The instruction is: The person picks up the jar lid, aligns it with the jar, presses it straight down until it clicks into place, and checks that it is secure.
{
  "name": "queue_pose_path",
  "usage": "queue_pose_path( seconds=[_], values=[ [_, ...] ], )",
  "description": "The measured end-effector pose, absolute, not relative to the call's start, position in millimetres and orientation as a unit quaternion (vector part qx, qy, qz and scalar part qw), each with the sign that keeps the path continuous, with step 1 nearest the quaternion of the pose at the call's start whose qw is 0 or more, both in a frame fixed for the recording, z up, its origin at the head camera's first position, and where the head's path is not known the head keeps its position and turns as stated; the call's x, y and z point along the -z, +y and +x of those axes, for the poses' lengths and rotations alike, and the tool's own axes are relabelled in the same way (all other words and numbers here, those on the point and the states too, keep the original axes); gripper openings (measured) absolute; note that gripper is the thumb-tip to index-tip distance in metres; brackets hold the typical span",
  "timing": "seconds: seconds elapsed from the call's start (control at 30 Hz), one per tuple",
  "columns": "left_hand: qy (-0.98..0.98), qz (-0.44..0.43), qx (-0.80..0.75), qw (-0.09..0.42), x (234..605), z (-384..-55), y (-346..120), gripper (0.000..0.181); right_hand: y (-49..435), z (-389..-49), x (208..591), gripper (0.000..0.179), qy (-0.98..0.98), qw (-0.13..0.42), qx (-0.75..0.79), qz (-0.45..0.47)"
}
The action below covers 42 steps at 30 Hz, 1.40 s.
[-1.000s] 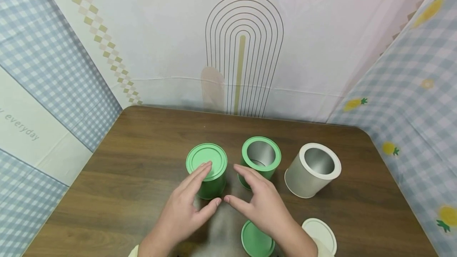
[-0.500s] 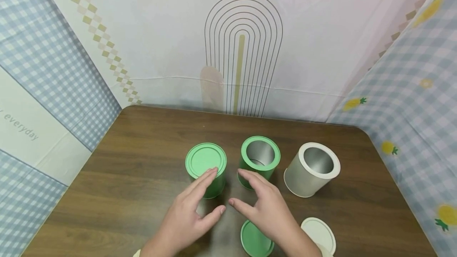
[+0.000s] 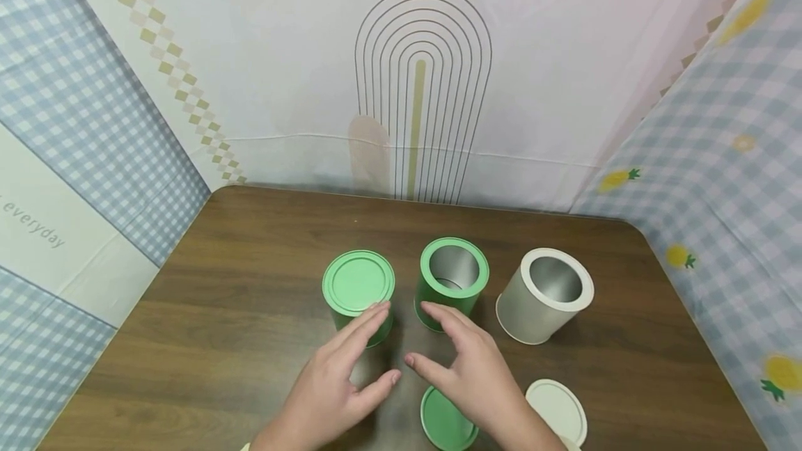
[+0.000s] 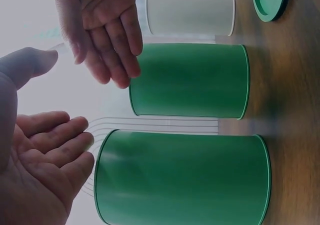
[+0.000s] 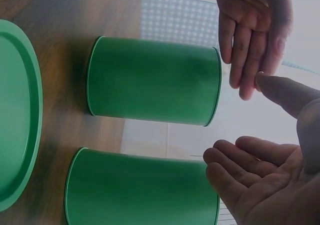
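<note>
Both hands hover above the near part of the table, palms turned toward each other, fingers extended and holding nothing. My left hand (image 3: 335,374) is in front of the green can (image 3: 358,287) whose lid is on. My right hand (image 3: 466,367) is before an open green can (image 3: 454,301), its silvery inside showing. Below the right hand lies a loose green lid (image 3: 446,423), partly covered by it. In the left wrist view, the lidded can (image 4: 182,177) and the open green can (image 4: 192,80) stand side by side, apart from the fingers.
An open white can (image 3: 532,308) stands at the right. A white lid (image 3: 557,406) lies near the right forearm, which covers part of it. The brown table (image 3: 207,326) ends at a patterned cloth (image 3: 282,54) behind, with checked cloths at both sides.
Both hands have drawn back slightly toward the near edge, and the left hand has moved a little right, off the lidded can's top in the head view. Cans and lids stay in place.
</note>
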State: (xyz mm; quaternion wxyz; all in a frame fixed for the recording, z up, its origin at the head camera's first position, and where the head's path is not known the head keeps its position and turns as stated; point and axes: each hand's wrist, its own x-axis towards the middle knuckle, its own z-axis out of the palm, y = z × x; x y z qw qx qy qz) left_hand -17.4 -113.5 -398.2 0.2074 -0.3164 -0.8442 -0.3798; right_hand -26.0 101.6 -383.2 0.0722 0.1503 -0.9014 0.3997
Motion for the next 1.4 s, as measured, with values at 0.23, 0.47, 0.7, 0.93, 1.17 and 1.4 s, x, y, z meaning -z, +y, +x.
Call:
queue_pose_path(
  seconds=[0.23,0.47,0.7,0.93,1.17,1.4],
  values=[
    [-0.845,-0.319,0.379,0.201,401.2,-16.6,-110.7,0.066,106.1,-22.0,383.5,0.061,-0.902,0.083,-0.396,0.154],
    [-0.846,-0.320,0.376,0.199,403.6,-16.7,-109.0,0.068,110.1,-18.0,384.6,0.062,-0.902,0.086,-0.393,0.155],
    [-0.851,-0.318,0.369,0.196,406.8,-17.0,-106.4,0.068,113.8,-14.4,386.1,0.065,-0.905,0.072,-0.391,0.149],
    [-0.858,-0.311,0.368,0.179,409.1,-16.7,-104.5,0.073,118.0,-12.0,390.0,0.066,-0.907,0.077,-0.383,0.155],
    [-0.863,-0.313,0.359,0.168,411.4,-15.1,-103.3,0.077,119.6,-9.8,392.0,0.066,-0.906,0.071,-0.388,0.150],
    [-0.869,-0.310,0.353,0.155,414.1,-13.9,-102.5,0.079,121.6,-6.2,396.1,0.065,-0.907,0.075,-0.383,0.156]
  ],
)
